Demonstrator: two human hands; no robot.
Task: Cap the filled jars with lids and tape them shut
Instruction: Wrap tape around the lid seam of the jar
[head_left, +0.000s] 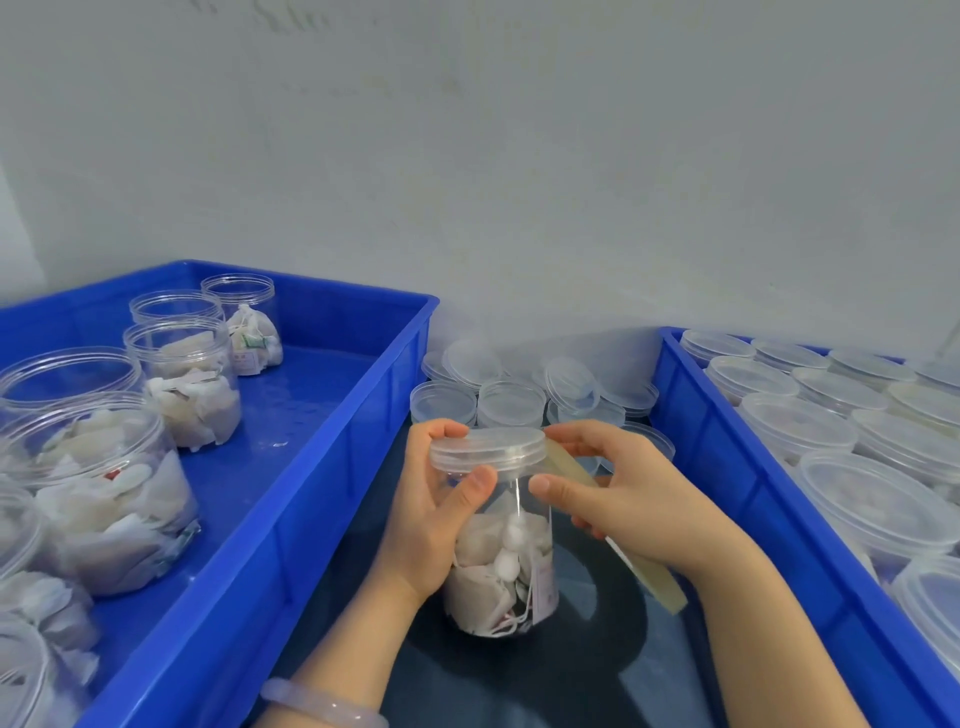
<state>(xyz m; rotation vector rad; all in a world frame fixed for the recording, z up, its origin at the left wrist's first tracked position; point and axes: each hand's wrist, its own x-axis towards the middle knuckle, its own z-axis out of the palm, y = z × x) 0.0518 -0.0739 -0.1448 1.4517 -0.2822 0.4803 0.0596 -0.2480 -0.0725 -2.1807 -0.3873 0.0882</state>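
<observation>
Closest in, one pale bracelet (322, 707) is sitting on the left wrist at the bottom edge, and both forearms are reaching forward over the dark tabletop (519, 686). Between them one clear jar (506, 561) is standing nearly upright, its base seeming to rest on the tabletop, between two blue trays. It is holding white sachets in its lower half, and one clear lid (488, 448) is sitting on its mouth.

The left hand (434, 512) is wrapping its grip round the jar's upper part, thumb lying across the front just under the lid, fingers curling behind. The right hand (623, 493) is holding one yellowish strip of tape (657, 582) in its grip. The strip is touching the lid's right rim, passing under the palm and sticking out toward the lower right. The right thumb is pressing the jar's wall just below the lid.

To the left, the left tray (343, 467) is carrying at least seven open jars (182, 395), most with white sachets inside. Those at the picture's edge are cut off, so an exact count cannot be told. To the right, the right tray (722, 467) is carrying at least ten capped jars (795, 423), packed side by side in rows.

Farther back, between the trays, about eight loose lids (511, 402) are lying piled and overlapping, some leaning, in front of the grey wall (519, 156).
</observation>
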